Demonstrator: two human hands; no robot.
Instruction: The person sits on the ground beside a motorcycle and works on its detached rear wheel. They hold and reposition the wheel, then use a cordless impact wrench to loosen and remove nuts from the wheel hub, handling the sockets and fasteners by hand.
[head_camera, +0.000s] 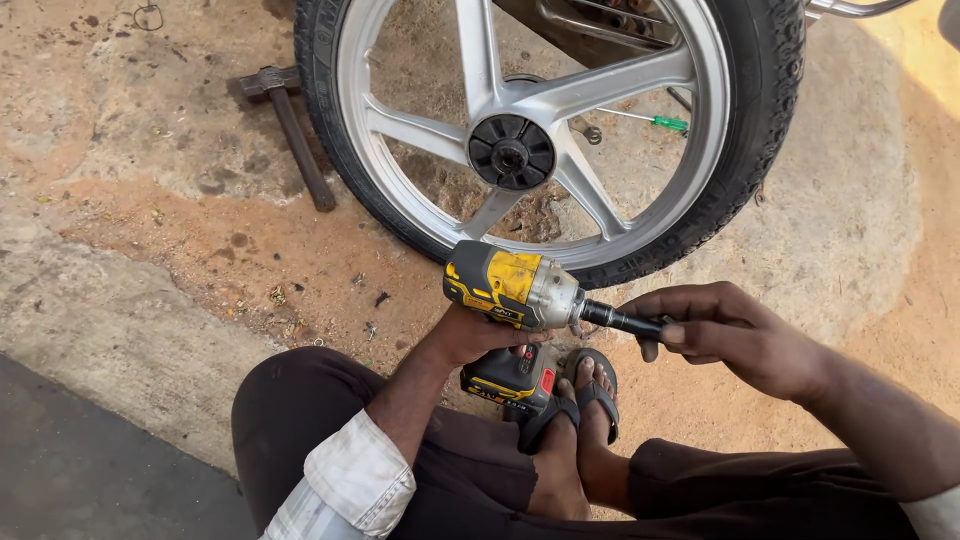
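Left hand (470, 335) clenched on the yellow impact wrench (510, 290) grip, right hand (730, 335) pinching its socket end (625, 322). Tool's long axis runs left-right, just below the alloy wheel (550, 130), whose hub sits straight ahead.

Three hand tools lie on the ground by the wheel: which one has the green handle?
The screwdriver, seen through the spokes right of the hub. The hammer at left is dark-handled; the spanner is bare metal.
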